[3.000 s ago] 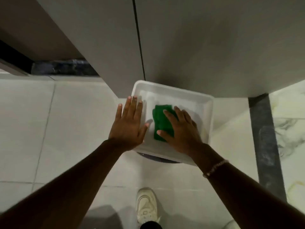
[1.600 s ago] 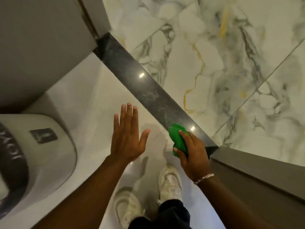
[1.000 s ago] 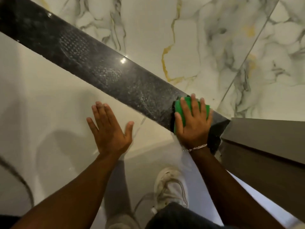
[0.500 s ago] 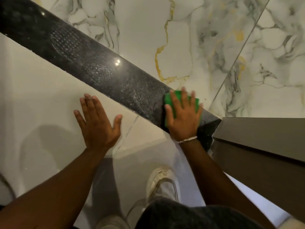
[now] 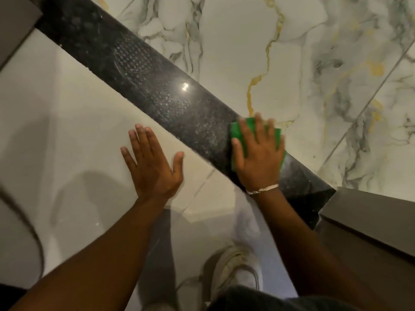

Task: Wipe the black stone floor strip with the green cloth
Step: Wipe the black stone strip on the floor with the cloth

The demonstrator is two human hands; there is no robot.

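Three seconds back the green cloth point(image 5: 239, 134) is seen lying in a white tray under the right hand point(image 5: 258, 158); now it is pressed flat beneath that hand onto the black stone floor strip point(image 5: 157, 86), spread rather than bunched. The left hand point(image 5: 152, 167) is planted on the pale tile point(image 5: 67, 113), off the tray.

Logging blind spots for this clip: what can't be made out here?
- Head view: most of the green cloth lies hidden under the right hand.
- Black stone floor strip: the near end is covered by a grey panel; the far end is cut off by the frame's top edge.
- Shoe: blurred.
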